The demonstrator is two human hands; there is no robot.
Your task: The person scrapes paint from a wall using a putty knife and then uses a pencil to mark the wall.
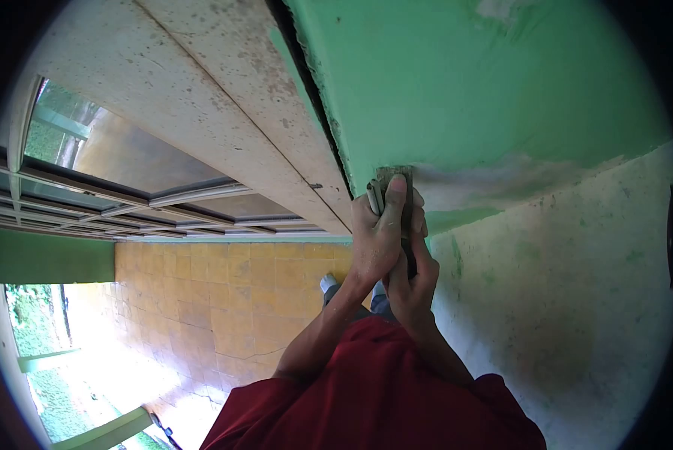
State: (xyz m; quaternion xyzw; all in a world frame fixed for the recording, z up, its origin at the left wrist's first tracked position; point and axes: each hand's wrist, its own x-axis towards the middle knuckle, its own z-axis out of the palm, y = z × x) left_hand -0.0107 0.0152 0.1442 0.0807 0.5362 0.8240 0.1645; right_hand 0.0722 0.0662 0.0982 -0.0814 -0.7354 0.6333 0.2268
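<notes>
A metal scraper is pressed flat against the green painted wall, at the edge of a bare grey scraped patch. My left hand lies over the blade, its fingers pushing it onto the wall. Just below, my right hand wraps around the scraper's dark handle. Both arms reach forward from my red shirt. The hands hide most of the handle.
A beige door frame adjoins the wall on the left, with glass louvre panes beyond it. The floor is yellow tile, and a shoe shows near my arms. The lower wall is pale and stained.
</notes>
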